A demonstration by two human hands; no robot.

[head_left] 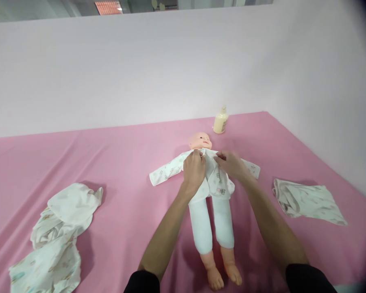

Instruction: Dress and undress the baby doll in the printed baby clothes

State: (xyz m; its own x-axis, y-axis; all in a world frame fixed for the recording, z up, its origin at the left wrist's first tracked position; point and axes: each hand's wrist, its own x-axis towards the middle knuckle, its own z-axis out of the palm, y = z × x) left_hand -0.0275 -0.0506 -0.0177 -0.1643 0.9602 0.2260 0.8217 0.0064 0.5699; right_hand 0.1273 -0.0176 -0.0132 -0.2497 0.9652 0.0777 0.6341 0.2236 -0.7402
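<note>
The right hand [231, 163] is pinching the shirt [220, 185], ideally keeping it flat, at three o'clock from the left hand [194, 167], finger grip unclear.

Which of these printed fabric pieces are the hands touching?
The long-sleeved shirt on the doll; the crumpled cloth at left and flatter cloth at right lie untouched.

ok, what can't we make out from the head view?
All in head view:
Shirt under left hand: hidden by that hand.
Right hand, exact pinch: too small to tell.
Doll, arms and hands: hidden by the shirt.
Bottle, label text: too small.
Clothes, lower left: cut off by bottom edge.
</note>
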